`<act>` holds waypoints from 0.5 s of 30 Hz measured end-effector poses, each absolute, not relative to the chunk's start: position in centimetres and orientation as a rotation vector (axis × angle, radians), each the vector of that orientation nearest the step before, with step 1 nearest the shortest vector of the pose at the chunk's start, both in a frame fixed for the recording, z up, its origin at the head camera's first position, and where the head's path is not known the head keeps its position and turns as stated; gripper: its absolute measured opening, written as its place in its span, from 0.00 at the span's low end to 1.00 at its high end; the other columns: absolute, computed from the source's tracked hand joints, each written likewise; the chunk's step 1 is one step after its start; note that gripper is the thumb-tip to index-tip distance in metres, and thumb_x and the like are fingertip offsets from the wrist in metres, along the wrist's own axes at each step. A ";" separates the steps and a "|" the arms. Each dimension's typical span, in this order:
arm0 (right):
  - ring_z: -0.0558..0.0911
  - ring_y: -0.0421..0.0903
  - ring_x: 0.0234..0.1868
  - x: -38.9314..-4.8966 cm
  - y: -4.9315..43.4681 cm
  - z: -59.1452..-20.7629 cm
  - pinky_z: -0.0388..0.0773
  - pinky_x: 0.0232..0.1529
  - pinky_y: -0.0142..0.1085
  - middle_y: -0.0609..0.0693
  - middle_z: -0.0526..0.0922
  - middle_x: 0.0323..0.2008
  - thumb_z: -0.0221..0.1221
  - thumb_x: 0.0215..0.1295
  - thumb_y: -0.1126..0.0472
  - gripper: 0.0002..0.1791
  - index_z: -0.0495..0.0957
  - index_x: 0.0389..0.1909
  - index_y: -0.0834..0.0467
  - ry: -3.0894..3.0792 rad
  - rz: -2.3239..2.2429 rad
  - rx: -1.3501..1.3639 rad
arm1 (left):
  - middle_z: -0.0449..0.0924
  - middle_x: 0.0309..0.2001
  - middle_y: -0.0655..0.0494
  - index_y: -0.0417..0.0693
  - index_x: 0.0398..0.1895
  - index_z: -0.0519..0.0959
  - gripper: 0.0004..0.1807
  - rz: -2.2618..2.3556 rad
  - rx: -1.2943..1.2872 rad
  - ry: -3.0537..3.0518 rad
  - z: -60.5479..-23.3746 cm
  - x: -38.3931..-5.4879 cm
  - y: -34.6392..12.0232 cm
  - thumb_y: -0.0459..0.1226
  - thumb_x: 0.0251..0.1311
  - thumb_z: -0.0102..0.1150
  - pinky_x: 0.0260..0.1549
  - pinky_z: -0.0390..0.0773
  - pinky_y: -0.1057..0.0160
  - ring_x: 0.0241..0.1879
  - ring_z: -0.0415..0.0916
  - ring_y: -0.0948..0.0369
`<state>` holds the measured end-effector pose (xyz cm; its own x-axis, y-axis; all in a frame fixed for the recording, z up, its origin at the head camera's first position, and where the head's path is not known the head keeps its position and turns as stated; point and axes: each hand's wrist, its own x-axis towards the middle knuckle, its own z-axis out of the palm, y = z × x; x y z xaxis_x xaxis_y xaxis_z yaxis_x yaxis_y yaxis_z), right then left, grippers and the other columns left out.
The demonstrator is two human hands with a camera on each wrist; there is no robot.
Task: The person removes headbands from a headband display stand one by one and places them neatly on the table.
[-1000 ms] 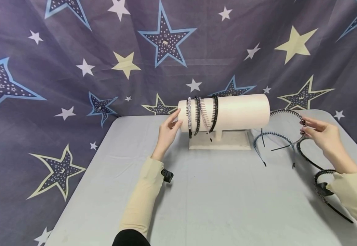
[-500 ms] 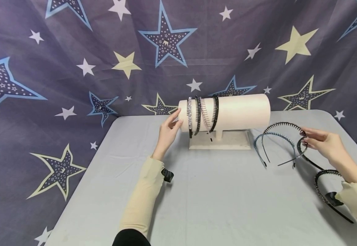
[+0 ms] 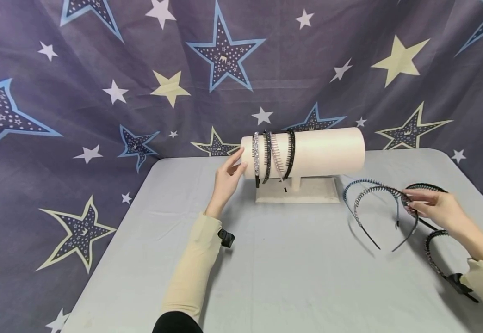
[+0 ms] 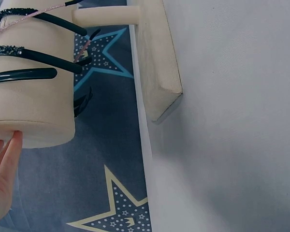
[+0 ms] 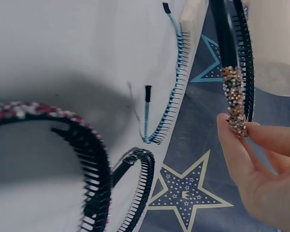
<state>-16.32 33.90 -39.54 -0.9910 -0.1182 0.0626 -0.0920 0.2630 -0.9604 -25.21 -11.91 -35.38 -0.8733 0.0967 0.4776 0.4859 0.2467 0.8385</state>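
Observation:
My left hand [image 3: 226,182] rests its extended fingertips against the left end of a cream cylinder display stand [image 3: 329,150]. In the left wrist view, straight fingers [image 4: 10,157] touch that end face. Several toothed headbands sit round the cylinder's left half: a silver one [image 3: 256,155], a black one [image 3: 268,159], a pink one [image 3: 277,159] and another black one [image 3: 292,152]. Right of the stand, my right hand [image 3: 441,208] pinches a toothed headband [image 3: 357,208] between thumb and fingers, its ends pointing toward me. Gold, white and dark beads cover the held headband [image 5: 233,89] in the right wrist view.
A blue headband [image 3: 344,192] lies behind the held one. A black headband [image 3: 426,186] is partly hidden by my right hand. One with red and white beads [image 5: 43,110] lies nearer me on the grey-covered table [image 3: 266,268]. A star-patterned cloth [image 3: 120,60] hangs behind.
My right hand has drawn the headband away from the stand, toward me, and turned it so its ends point forward-down. The left hand has stayed at the cylinder's end.

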 end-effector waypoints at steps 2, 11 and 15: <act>0.79 0.30 0.26 -15.9 33.7 -39.5 0.77 0.26 0.18 0.30 0.80 0.28 0.46 0.59 0.77 0.31 0.75 0.36 0.31 2.514 -1.816 -0.220 | 0.65 0.59 0.43 0.36 0.57 0.67 0.21 -1.664 -0.535 -2.195 -35.4 -25.2 -11.9 0.28 0.58 0.51 0.50 0.74 0.64 0.54 0.68 0.50; 0.79 0.29 0.28 -14.8 34.2 -41.0 0.77 0.24 0.21 0.29 0.79 0.29 0.51 0.57 0.75 0.29 0.76 0.40 0.33 2.595 -1.637 -0.274 | 0.65 0.58 0.42 0.35 0.57 0.67 0.21 -1.675 -0.546 -2.186 -35.4 -25.2 -12.0 0.28 0.58 0.51 0.50 0.74 0.57 0.52 0.69 0.46; 0.79 0.30 0.28 -14.4 34.2 -41.5 0.76 0.20 0.24 0.30 0.80 0.29 0.51 0.57 0.75 0.29 0.75 0.38 0.33 2.582 -1.612 -0.263 | 0.65 0.59 0.42 0.35 0.57 0.67 0.21 -1.683 -0.545 -2.185 -35.4 -25.1 -11.9 0.28 0.58 0.51 0.50 0.74 0.56 0.50 0.70 0.45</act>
